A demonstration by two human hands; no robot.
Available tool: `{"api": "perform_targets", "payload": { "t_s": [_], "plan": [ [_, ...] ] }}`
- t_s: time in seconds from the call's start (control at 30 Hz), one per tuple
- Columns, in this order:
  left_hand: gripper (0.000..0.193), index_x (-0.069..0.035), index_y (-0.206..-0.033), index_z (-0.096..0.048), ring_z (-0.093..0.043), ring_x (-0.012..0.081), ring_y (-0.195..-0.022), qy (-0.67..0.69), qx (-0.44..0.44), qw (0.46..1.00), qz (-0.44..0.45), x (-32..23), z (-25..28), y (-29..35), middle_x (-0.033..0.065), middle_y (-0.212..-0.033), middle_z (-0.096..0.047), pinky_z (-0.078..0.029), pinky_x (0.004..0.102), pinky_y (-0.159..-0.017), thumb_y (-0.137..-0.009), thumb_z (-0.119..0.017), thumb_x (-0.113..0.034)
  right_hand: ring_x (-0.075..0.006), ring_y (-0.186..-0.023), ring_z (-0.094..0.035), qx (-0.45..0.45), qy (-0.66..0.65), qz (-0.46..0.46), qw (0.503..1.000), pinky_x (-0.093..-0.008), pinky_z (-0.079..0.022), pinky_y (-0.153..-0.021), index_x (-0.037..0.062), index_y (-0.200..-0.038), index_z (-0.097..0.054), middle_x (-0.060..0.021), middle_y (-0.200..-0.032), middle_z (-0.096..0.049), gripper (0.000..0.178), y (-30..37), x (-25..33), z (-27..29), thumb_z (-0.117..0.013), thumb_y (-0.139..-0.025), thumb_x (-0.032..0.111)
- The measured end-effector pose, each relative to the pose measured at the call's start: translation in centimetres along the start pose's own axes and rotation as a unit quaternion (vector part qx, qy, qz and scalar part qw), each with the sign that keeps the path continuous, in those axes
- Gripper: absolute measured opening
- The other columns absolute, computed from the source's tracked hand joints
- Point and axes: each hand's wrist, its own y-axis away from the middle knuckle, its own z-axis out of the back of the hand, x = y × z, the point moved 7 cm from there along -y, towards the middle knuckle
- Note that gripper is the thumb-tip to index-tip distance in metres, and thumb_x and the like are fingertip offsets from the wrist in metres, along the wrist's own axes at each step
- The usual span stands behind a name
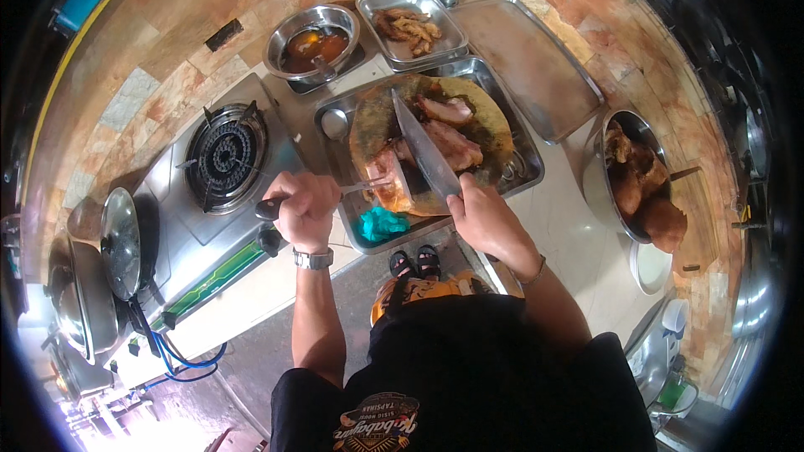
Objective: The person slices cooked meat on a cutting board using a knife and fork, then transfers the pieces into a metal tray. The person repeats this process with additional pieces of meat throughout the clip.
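My left hand point(308, 208) is closed round the dark handle of a carving fork point(358, 188), whose tines reach a piece of cooked meat point(390, 188). In my right hand point(488, 219) is a large kitchen knife point(425, 149); its broad blade points away from me, between that piece and other meat chunks point(452, 142) to its right. The meat lies on a round, stained chopping board point(366, 121) set inside a metal tray point(533, 169). A crumpled teal cloth or plastic point(383, 223) sits in the tray's near left corner.
A gas stove point(226, 159) stands to the left, with a lidded pan point(121, 243) beyond it. Behind the tray are a bowl of brown liquid point(353, 33), a pan of fried pieces point(410, 32) and a flat tray point(523, 59). A pot of meat chunks point(596, 172) stands right.
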Motion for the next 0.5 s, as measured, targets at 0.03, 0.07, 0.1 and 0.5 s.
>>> {"api": "perform_targets", "payload": {
  "t_s": [0.03,0.07,0.1,0.5],
  "plan": [
    [0.017,-0.008,-0.065,-0.042,-0.033,0.0162,-0.041,-0.004,0.004,1.0,-0.006,0.0,-0.1,0.1,0.004,-0.05,-0.041,-0.027,0.0358,-0.044,-0.078,-0.052,-0.005,-0.0492,-0.084,-0.063,-0.009,-0.012,-0.004,1.0,-0.0538,-0.049,-0.073,-0.0057,-0.105,-0.049,-0.0304,-0.08,-0.064,0.026,0.1,-0.1,0.5,-0.054,-0.097,0.019],
    [0.017,-0.008,-0.065,-0.042,-0.034,0.0163,-0.041,-0.012,0.014,1.0,-0.006,0.2,-0.4,0.1,0.0041,-0.05,-0.041,-0.027,0.0358,-0.044,-0.078,-0.052,-0.005,-0.0486,-0.082,-0.063,-0.013,-0.035,0.017,0.999,-0.0529,-0.048,-0.071,-0.0062,-0.112,-0.049,-0.0294,-0.079,-0.064,0.029,0.3,0.4,0.8,-0.055,-0.097,0.018],
    [0.016,-0.008,-0.065,-0.042,-0.034,0.0163,-0.041,-0.01,0.012,1.0,-0.009,0.2,-0.4,0.0,0.0041,-0.05,-0.041,-0.027,0.0357,-0.044,-0.078,-0.052,-0.005,-0.0487,-0.08,-0.063,-0.032,-0.046,0.044,0.997,-0.0531,-0.048,-0.069,-0.0062,-0.113,-0.048,-0.0291,-0.078,-0.064,0.03,0.5,1.1,1.2,-0.055,-0.097,0.018],
    [0.018,-0.008,-0.067,-0.042,-0.032,0.0156,-0.041,-0.015,0.02,1.0,-0.01,-0.1,-0.7,-0.1,0.0048,-0.049,-0.041,-0.029,0.0346,-0.044,-0.08,-0.054,-0.007,-0.0472,-0.072,-0.065,0.029,0.016,0.037,0.999,-0.0548,-0.052,-0.07,-0.0079,-0.107,-0.051,-0.0292,-0.072,-0.064,0.028,-0.6,1.4,-0.4,-0.047,-0.098,0.019]
  ]
}}
